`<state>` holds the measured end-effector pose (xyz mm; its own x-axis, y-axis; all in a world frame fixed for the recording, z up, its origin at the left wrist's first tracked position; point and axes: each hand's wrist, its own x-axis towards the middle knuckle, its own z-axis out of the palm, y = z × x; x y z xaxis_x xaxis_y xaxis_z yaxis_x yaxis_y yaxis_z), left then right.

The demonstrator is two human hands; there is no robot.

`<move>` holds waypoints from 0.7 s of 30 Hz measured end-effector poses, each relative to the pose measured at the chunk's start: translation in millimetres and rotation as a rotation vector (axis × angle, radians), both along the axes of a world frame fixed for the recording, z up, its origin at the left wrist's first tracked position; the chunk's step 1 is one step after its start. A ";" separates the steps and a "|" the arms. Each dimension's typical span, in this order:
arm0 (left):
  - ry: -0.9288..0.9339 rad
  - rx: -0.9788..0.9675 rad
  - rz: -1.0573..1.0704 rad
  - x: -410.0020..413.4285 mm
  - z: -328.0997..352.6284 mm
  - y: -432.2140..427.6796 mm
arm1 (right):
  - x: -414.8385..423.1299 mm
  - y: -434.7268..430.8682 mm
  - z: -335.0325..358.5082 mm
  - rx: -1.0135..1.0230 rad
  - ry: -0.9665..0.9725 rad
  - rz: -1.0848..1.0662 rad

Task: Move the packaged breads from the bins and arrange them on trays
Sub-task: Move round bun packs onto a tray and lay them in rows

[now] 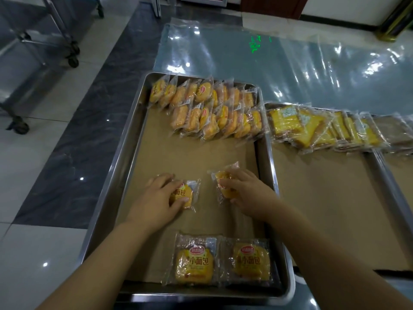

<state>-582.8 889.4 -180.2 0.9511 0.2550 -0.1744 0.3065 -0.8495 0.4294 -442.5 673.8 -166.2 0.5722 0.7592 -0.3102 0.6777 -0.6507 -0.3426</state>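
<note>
The tray [116, 175] carries leaning rows of bread [207, 108] at its far end. Mid-tray, the left hand [156, 198] has its grip around a packet [185, 194], and the right hand [248, 193] around a second packet [224, 183]. Slippery plastic may slide and topple the rows.

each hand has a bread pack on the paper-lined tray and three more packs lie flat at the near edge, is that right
Not quite: the head view shows two packs flat at the near edge, not three: the near-left pack and the near-right pack. The rest holds: the left hand grips the left-hand pack and the right hand the right-hand pack, on the paper-lined tray.
</note>
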 end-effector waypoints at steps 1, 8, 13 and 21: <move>0.001 0.011 0.004 -2.3 0.7 0.4 | -2.4 -0.2 -1.2 -0.044 -0.016 -0.010; -0.067 0.112 0.020 -30.4 -0.4 5.2 | -32.0 -0.4 -7.4 -0.184 -0.350 -0.304; -0.086 0.156 0.037 -56.5 -0.1 5.2 | -54.0 -2.5 -16.1 -0.179 -0.391 -0.300; -0.044 0.076 0.064 -91.1 2.8 0.8 | -67.2 -7.5 -8.9 -0.231 -0.309 -0.324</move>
<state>-673.9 890.3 -177.4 0.9388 0.3263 -0.1107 0.3434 -0.8596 0.3783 -509.7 666.3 -175.1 0.8587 0.4591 -0.2277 0.4755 -0.8795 0.0197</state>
